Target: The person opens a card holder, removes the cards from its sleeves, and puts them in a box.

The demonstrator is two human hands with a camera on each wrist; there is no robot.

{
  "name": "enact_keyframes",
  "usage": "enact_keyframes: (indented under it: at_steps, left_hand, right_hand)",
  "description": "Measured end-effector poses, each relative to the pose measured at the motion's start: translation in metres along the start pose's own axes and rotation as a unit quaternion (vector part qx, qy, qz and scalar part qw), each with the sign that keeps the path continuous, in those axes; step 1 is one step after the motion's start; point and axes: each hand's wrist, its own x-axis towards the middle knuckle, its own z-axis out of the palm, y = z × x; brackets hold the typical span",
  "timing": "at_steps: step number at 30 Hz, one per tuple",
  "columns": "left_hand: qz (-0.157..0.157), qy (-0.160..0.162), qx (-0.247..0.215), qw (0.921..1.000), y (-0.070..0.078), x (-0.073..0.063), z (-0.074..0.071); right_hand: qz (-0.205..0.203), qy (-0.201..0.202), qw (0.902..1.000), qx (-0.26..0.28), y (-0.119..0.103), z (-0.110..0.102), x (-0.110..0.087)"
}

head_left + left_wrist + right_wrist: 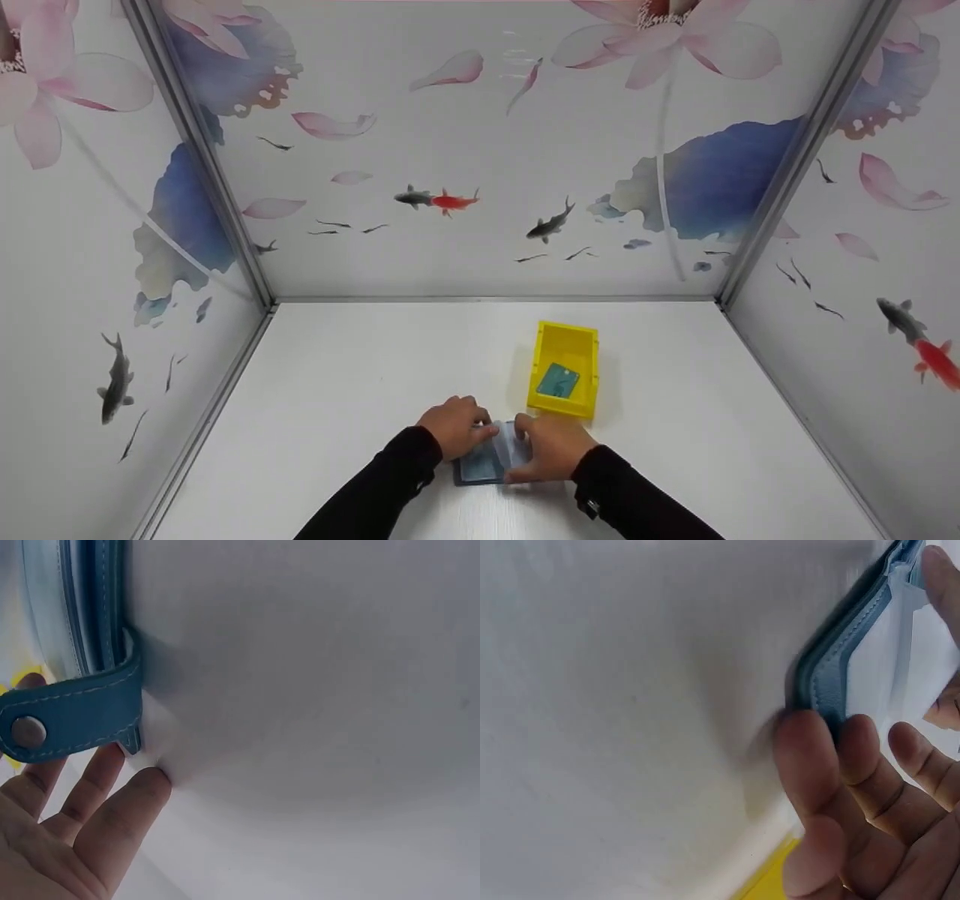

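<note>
A blue leather card holder [480,471] with clear plastic sleeves lies spread on the white table between both hands. My left hand [454,426] holds its far left side, thumb over the sleeves; in the left wrist view, the stitched strap [75,716] with a metal snap stands in front of some fingers. Opposite, my right hand [556,448] grips the right side between thumb and fingers. The right wrist view shows fingertips [806,739] at the corner of the stitched cover [829,679], beside a clear sleeve [874,652].
A yellow bin [562,406] stands just beyond my right hand, with a teal card [558,380] inside. White panels [480,262] printed with fish and lotus flowers enclose the table [360,352] at the back and both sides.
</note>
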Motion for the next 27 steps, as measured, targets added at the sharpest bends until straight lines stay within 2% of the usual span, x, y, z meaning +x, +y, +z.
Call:
enact_keyframes:
  at_steps: [4,8,12,15,18,22,27]
  left_hand:
    - [0.015,0.009,-0.004,0.9998,-0.002,-0.001,0.001]
    - [0.006,-0.002,0.016,0.9999,-0.006,0.002,0.006]
    - [0.006,-0.008,0.039,0.9992,-0.007,0.003,0.011]
    - [0.010,-0.011,0.039,0.9991,-0.007,0.002,0.009]
    - [0.010,-0.022,0.026,0.9994,-0.009,0.000,0.005]
    - [-0.002,-0.031,-0.013,0.9994,-0.014,-0.005,0.001]
    - [-0.023,-0.036,-0.072,0.9965,-0.016,-0.011,-0.004]
  right_hand:
    - [-0.001,0.007,0.9998,0.017,-0.002,-0.002,-0.003]
    - [-0.011,0.006,0.9997,0.021,-0.002,-0.003,-0.007]
    - [-0.020,-0.011,0.9993,0.029,-0.002,-0.004,-0.008]
    - [-0.018,-0.020,0.9992,0.029,-0.003,-0.007,-0.007]
    - [-0.010,-0.021,0.9997,0.011,-0.003,-0.008,-0.006]
    - [-0.002,-0.014,0.9995,-0.028,-0.004,-0.007,-0.006]
    - [-0.030,0.019,0.9967,-0.074,-0.008,-0.005,-0.005]
